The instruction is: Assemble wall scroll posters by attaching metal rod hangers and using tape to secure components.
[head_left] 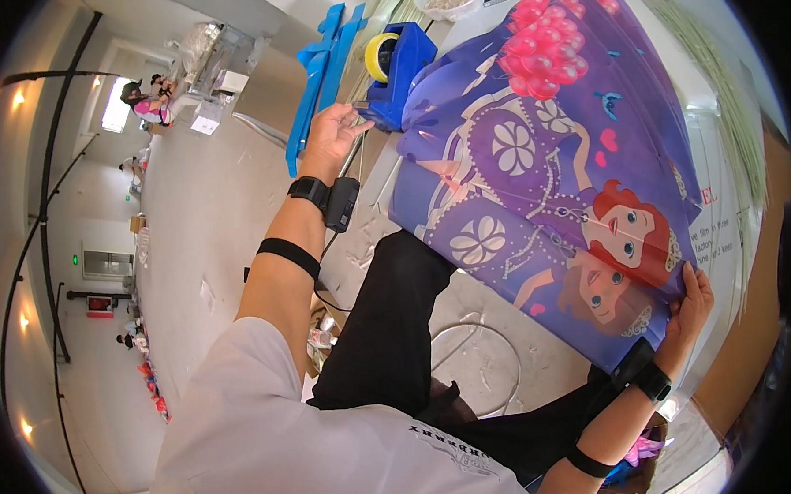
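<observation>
A large purple plastic sheet [513, 190], printed with a red-haired princess and pink balloons, lies folded and wrinkled across the work surface. My right hand [691, 306] grips its near right edge, with the thumb on top and the fingers partly hidden. At the sheet's far left stands a blue tape dispenser [409, 67] holding a yellow-cored roll [382, 57]. My left hand [337, 130] is at the dispenser's front end, its fingertips drawn together there. Whatever they pinch is too small to make out.
Blue plastic strips [319, 85] lie left of the dispenser. Bundles of thin pale sticks [729, 94] run along the far right, and a white bowl [449, 0] of small pieces stands at the back. A thin wire hoop [476, 370] lies below the sheet. Other people [150, 99] are far left.
</observation>
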`<state>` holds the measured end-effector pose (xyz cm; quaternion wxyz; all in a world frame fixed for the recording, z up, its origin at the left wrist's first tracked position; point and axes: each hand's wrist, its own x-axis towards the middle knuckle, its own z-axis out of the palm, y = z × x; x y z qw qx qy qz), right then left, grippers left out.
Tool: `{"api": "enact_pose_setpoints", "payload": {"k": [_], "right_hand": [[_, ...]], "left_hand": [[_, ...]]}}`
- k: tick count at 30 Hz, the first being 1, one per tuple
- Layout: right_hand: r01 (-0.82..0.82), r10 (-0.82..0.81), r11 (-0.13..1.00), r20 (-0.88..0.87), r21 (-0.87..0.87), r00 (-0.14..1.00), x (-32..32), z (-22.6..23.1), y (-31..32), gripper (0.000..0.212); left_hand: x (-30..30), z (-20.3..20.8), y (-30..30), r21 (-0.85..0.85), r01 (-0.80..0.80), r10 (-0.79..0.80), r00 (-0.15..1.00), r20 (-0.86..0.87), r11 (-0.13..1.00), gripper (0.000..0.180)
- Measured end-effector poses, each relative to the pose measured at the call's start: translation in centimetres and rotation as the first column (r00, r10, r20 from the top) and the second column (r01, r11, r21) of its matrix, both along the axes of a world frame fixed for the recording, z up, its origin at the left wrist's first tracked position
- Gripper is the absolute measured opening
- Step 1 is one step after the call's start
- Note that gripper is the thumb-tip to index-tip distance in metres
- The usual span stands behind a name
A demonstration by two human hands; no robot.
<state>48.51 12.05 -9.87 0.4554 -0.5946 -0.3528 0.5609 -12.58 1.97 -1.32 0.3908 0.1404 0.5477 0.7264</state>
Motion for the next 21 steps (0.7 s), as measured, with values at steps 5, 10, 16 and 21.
{"api": "enact_pose_setpoints", "payload": {"k": [5, 10, 16, 21], "right_hand": [[0.017, -0.018, 1.0, 0.033, 0.009, 0.999, 0.7, -0.8, 0.1, 0.008], [0.027, -0.028, 0.999, 0.043, 0.021, 0.999, 0.1, -0.3, 0.0, 0.009], [0.021, -0.022, 1.0, 0.054, 0.006, 0.998, -0.7, 0.5, -0.1, 0.018], [0.079, -0.08, 0.997, 0.04, 0.012, 0.996, -0.5, 1.7, -1.0, 0.02]], "left_hand": [[1.9, -0.8, -0.2, 0.004, -0.141, 0.141, 0.989, 0.052, 0.99, 0.014], [2.0, -0.7, -0.5, -0.088, -0.111, 0.121, 0.984, 0.128, 0.99, 0.012], [-1.7, -1.9, -0.7, -0.375, 0.12, 0.041, 0.918, 0.395, 0.919, 0.008], [2.9, -3.6, 0.3, -0.387, 0.113, -0.092, 0.993, 0.074, 0.915, 0.022]]}}
